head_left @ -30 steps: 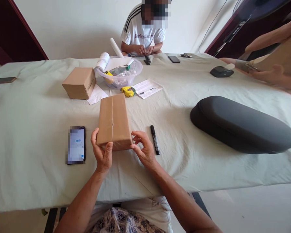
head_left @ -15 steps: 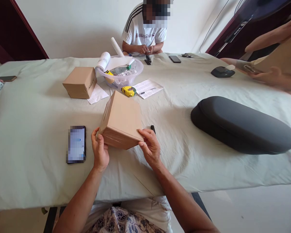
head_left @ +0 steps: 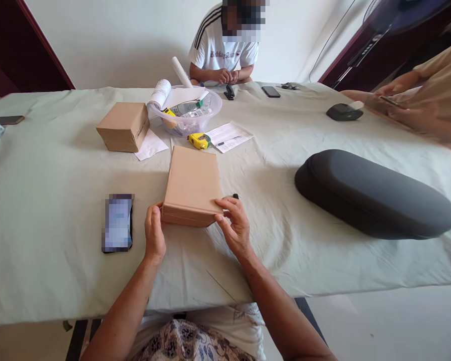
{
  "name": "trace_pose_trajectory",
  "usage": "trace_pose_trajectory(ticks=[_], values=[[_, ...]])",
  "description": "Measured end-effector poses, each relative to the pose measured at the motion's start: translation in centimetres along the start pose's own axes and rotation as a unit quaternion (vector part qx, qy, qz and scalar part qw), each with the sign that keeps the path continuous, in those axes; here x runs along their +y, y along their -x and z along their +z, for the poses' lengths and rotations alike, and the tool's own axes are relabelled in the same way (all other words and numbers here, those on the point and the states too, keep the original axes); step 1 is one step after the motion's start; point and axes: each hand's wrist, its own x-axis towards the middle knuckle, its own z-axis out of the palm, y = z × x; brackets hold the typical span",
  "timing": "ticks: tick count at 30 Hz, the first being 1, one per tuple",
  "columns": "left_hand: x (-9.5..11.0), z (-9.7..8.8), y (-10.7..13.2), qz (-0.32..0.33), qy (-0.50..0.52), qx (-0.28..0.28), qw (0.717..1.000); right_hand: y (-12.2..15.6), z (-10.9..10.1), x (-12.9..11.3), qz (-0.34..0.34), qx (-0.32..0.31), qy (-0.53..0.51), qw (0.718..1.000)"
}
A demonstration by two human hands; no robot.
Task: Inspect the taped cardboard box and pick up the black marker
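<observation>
Between my two hands is a brown cardboard box (head_left: 193, 178), its flat top facing up and one edge toward me. My left hand (head_left: 155, 231) presses against the box's near left corner, thumb on the side. At the near right corner, my right hand (head_left: 234, 224) grips the box with the thumb below the edge and the fingers on top. A black marker (head_left: 235, 196) pokes out just behind my right fingers, mostly hidden. Left of my left hand lies a phone (head_left: 117, 223) with its screen lit.
Beyond the box are a yellow tape measure (head_left: 199, 141), a printed sheet (head_left: 231, 136), a second cardboard box (head_left: 123, 127) and a plastic basin (head_left: 210, 113) holding bottles. A long black cushion-like object (head_left: 376, 193) lies right. One person (head_left: 225, 55) sits opposite; another (head_left: 432, 95) is at right.
The box has turned and come down from a tilted pose to a more level one, with both hands still on it. The person at right has lowered a raised arm toward a phone.
</observation>
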Motion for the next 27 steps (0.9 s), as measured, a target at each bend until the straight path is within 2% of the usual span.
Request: trace_pose_trajectory(ticks=[6, 11, 14, 18, 22, 24, 27], values=[[0.3, -0.4, -0.3, -0.047, -0.015, -0.015, 0.999, -0.3, -0.1, 0.0, -0.018, -0.027, -0.005, 0.999], [0.6, -0.6, -0.5, -0.063, 0.020, -0.055, 0.996, -0.3, -0.2, 0.1, -0.008, -0.020, -0.045, 0.999], [1.1, -0.6, -0.6, -0.041, 0.051, -0.087, 0.994, -0.2, 0.0, 0.3, 0.012, 0.003, -0.078, 0.997], [1.8, -0.6, -0.5, 0.021, 0.076, -0.140, 0.987, -0.4, -0.1, 0.9, 0.054, 0.034, -0.097, 0.993], [1.7, -1.2, -0.7, 0.049, 0.059, -0.189, 0.979, -0.5, -0.3, 1.5, 0.081, 0.029, -0.112, 0.990], [1.4, -1.4, -1.0, 0.049, 0.059, -0.192, 0.978, -0.5, -0.1, 1.8, 0.086, 0.016, -0.109, 0.990], [1.0, -1.3, -1.3, 0.040, 0.067, -0.158, 0.984, -0.5, 0.3, 1.9, 0.088, 0.009, -0.095, 0.992]])
